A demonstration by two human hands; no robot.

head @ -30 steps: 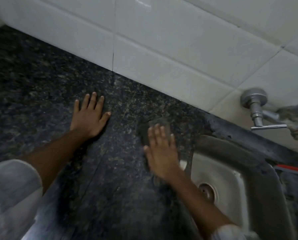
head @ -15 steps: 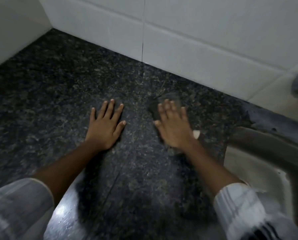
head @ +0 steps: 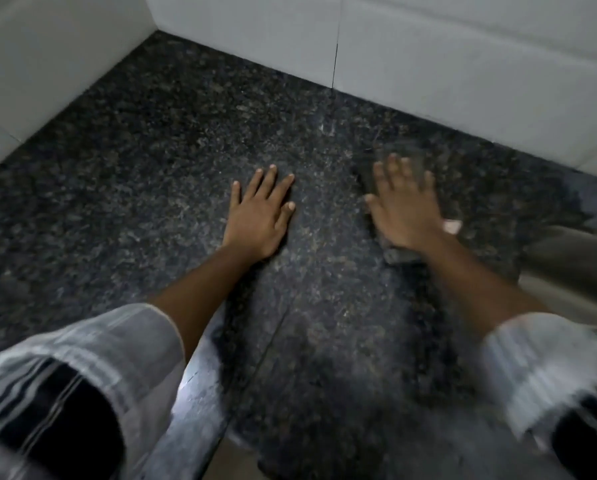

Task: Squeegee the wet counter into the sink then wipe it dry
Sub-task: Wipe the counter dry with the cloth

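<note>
The dark speckled granite counter fills the view. My left hand lies flat on it, fingers straight and spread. To its right, my right hand presses flat with straight fingers on a dark grey cloth, which shows past the fingertips and below the wrist. A small pale tag sticks out at the cloth's right side. The right hand and cloth are blurred. A corner of the steel sink shows at the right edge. No squeegee is in view.
White tiled walls run along the back and the left, meeting in a corner at the upper left. The counter's front edge gleams near the bottom between my striped sleeves.
My right hand has slid the cloth leftward, away from the sink. The view has swung left, so the tap has left the frame and the wall corner has come in. The left hand stays flat.
</note>
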